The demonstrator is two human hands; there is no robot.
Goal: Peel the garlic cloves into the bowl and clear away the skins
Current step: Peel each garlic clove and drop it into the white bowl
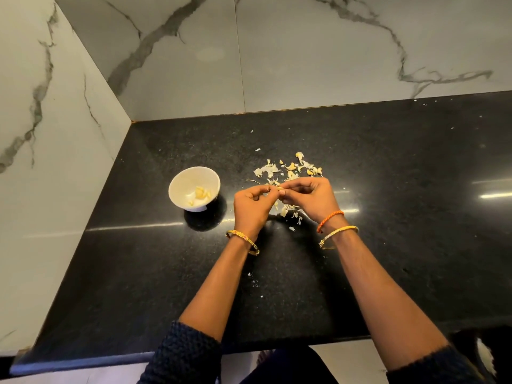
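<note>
A small white bowl (181, 184) stands on the black counter and holds a few peeled garlic cloves (201, 193). To its right, my left hand (249, 206) and my right hand (313, 198) meet above the counter. Both pinch one small garlic clove (279, 188) between their fingertips. A heap of papery skins and some cloves (289, 169) lies just beyond the hands. More skins (289, 210) lie under and between the wrists.
The black stone counter (388, 217) fits into a corner of marble-patterned walls at the left (41, 162) and the back (304, 51). Tiny skin flecks (253, 279) are scattered near the front. The counter's front edge (83, 361) runs along the bottom.
</note>
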